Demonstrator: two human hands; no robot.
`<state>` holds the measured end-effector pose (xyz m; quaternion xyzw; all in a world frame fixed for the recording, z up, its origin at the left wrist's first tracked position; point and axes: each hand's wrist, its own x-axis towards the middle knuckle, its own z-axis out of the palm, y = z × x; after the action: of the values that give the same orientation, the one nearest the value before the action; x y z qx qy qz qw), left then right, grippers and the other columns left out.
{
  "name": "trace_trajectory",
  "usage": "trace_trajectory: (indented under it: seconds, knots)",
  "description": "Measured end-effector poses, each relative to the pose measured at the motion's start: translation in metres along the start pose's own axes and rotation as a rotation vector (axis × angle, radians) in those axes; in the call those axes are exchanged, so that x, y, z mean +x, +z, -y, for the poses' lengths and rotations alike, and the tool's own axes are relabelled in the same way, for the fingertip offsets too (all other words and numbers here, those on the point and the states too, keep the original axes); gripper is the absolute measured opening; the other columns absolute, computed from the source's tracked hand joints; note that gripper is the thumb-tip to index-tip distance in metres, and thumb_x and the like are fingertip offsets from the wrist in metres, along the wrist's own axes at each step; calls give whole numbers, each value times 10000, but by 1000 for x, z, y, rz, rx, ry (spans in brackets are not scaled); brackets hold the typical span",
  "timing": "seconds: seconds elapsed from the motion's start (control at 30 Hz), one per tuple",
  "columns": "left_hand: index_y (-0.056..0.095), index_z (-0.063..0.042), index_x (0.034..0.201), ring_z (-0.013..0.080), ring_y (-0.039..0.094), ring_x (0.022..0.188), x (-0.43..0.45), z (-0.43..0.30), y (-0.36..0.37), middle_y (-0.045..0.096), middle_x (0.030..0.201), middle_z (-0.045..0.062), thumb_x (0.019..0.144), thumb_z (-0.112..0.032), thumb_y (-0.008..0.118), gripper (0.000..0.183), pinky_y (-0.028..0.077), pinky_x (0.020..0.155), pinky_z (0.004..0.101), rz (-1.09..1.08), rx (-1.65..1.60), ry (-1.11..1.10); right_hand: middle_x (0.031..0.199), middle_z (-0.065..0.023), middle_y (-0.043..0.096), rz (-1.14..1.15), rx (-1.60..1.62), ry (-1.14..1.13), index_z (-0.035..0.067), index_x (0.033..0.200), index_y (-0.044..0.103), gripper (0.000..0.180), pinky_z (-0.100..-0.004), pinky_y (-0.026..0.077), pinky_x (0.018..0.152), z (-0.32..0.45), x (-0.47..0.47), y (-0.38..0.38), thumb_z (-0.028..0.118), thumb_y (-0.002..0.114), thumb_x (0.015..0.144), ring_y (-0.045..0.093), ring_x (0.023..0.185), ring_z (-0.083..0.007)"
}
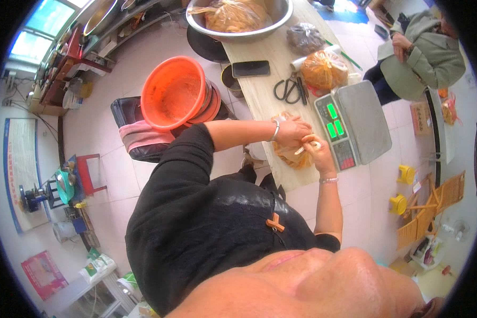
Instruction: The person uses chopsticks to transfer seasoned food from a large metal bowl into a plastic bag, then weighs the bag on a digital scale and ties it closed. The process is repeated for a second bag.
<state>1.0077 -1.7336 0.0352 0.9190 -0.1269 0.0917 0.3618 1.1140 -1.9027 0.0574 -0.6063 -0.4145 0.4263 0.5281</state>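
Note:
A clear plastic bag of orange-yellow food lies at the near end of a wooden table. My right hand pinches the bag's twisted neck, whose pale end sticks out between the fingers. Over the upper part of the same bag, my left hand has its fingers meeting the right ones; its fingertips are partly hidden. Just right of both hands stands a digital scale with lit green displays and a bare metal pan. Black-handled scissors lie beyond the hands.
Farther along the table are a phone, a filled orange bag, a dark bag and a large metal basin holding another bag. An orange plastic tub stands left of the table. A person in a green jacket is beyond the scale.

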Motion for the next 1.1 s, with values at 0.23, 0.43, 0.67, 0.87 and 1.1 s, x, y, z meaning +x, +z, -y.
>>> trace_trajectory:
  seconds: [0.23, 0.43, 0.67, 0.87, 1.1]
  knots:
    - [669, -57, 904, 280, 627, 801, 14, 46, 6, 674, 813, 115, 886, -259, 526, 248, 482, 754, 375, 288, -339, -201, 846, -141, 590, -238, -1071, -371, 46, 921, 553, 112, -393, 454, 735, -9, 17, 9, 25, 567, 812, 562, 813, -333]
    - [628, -87, 965, 325, 640, 834, 34, 56, 3, 677, 918, 147, 840, -267, 556, 231, 496, 751, 412, 502, 225, -235, 770, -113, 550, -441, -1245, -599, 95, 805, 551, 113, -404, 390, 675, 3, 32, 19, 189, 510, 852, 537, 764, -289]
    - [690, -226, 786, 162, 598, 890, 17, 26, -19, 676, 813, -51, 792, -235, 584, 107, 353, 784, 416, 311, 792, -242, 566, -65, 553, -337, -685, -245, 73, 605, 521, 345, -363, 374, 501, -33, -38, 39, 189, 503, 929, 544, 512, -214]
    - [658, -160, 874, 238, 656, 766, -10, 47, -5, 686, 823, 46, 850, -189, 555, 109, 457, 665, 406, 264, 653, -526, 724, 7, 551, -566, 227, 142, 42, 889, 634, 245, -256, 408, 581, -69, -75, 65, 234, 514, 983, 517, 665, -67]
    - [644, -115, 757, 228, 643, 640, 19, -41, -17, 654, 717, 85, 732, -120, 600, 51, 497, 523, 341, 109, 472, -30, 1123, -109, 628, -383, -103, 55, 3, 1192, 575, 287, -313, 472, 867, -53, -12, 51, 161, 553, 954, 596, 997, -185]
